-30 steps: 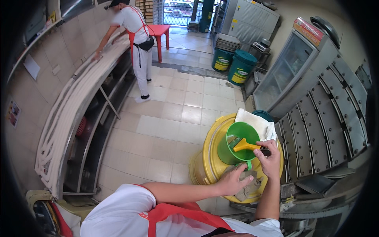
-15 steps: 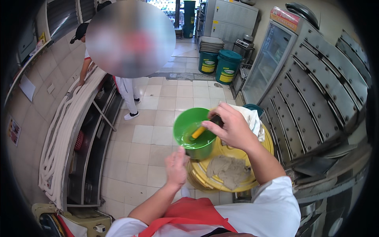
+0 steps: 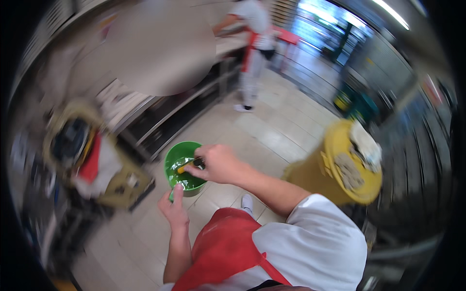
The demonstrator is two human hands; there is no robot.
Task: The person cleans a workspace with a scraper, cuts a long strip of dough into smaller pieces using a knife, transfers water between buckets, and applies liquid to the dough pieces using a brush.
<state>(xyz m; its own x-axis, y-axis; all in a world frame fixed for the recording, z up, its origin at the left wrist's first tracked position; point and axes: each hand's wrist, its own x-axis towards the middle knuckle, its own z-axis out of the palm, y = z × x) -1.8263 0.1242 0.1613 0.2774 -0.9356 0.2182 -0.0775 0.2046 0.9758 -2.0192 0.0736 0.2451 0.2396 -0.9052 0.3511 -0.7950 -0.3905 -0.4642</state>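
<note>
A green pitcher [image 3: 174, 151] with clear-looking liquid inside hangs in front of me, over the tiled floor. My left hand [image 3: 175, 209] is closed around its handle, thumb near the rim. Above the opening, my right hand [image 3: 217, 164] grips a short tool [image 3: 182, 169] with a dark upper end and a yellow lower part. The yellow part points down into the pitcher; its tip is hard to make out, so its kind is unclear.
At right stands a yellow lidded barrel [image 3: 315, 167], with a grey-brown cloth [image 3: 348, 170] and a white cloth [image 3: 365, 145] on top. A beige machine [image 3: 124, 186] is at left. Another person [image 3: 255, 26] works at the long shelved table [image 3: 167, 109] beyond.
My view has turned left, blurring the surroundings. The pitcher and both hands have moved left, away from the barrel, which now stands to the right. Both grips stay the same.
</note>
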